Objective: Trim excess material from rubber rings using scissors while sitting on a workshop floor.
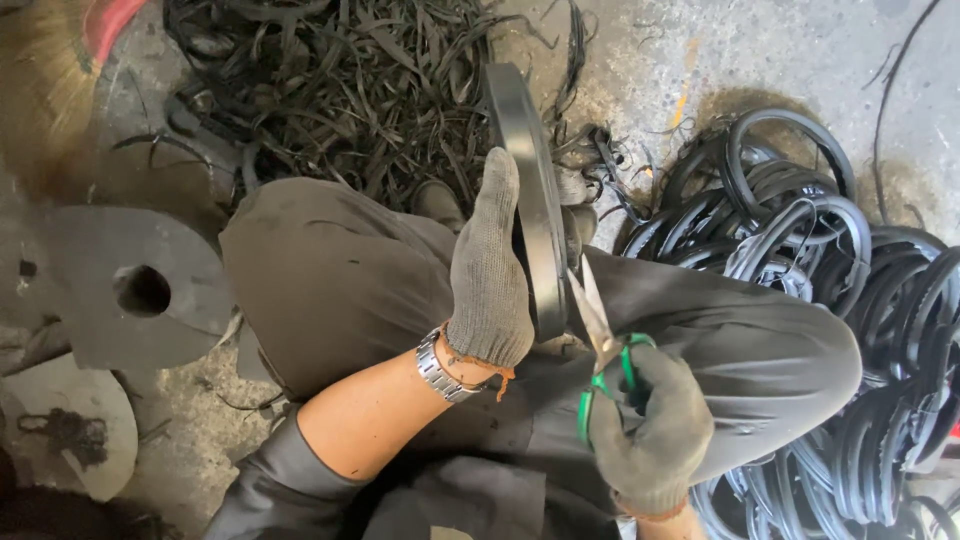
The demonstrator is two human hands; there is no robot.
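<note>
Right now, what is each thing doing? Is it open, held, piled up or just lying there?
Left hand: gloved, gripping the black ring, wristwatch on.
Right hand: gloved, holding the scissors.
Black ring: held upright on edge over the knees.
Scissors: green handles, blades slightly open, tips at the ring's edge.
Rubber scraps: loose tangled heap on the floor.
Ring pile: black rings stacked at the right.
Grey disc: lying flat, hole in the middle.

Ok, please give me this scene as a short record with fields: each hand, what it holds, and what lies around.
left hand: gloved, grips the black rubber ring held upright on edge
right hand: gloved, holds green-handled scissors, blades open at the ring's rim
wrist: metal watch
behind: pile of black rubber strips
right side: heap of black rings
left side: grey disc with hole
</note>
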